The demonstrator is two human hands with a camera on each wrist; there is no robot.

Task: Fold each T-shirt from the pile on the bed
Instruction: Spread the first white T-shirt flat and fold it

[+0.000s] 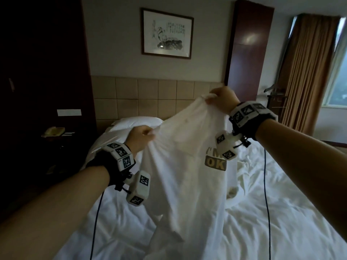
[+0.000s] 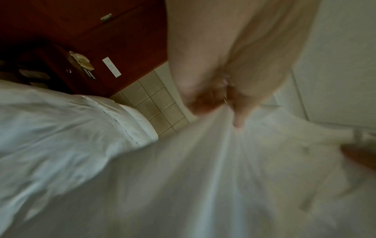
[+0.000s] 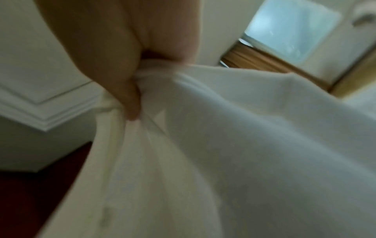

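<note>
Above the rumpled white bed [image 1: 281,222], the left hand [image 1: 139,136] and right hand [image 1: 222,99] each pinch the white T-shirt [image 1: 187,166].

Your white T-shirt [image 1: 187,166] hung between both hands, blocking centre path down to bed [image 1: 281,231]. Crumpled pile [image 1: 242,177] lay right of it. Open sheet stretched left and right foreground. Pillow [image 1: 137,122], headboard [image 1: 150,94] closed far side.
</note>
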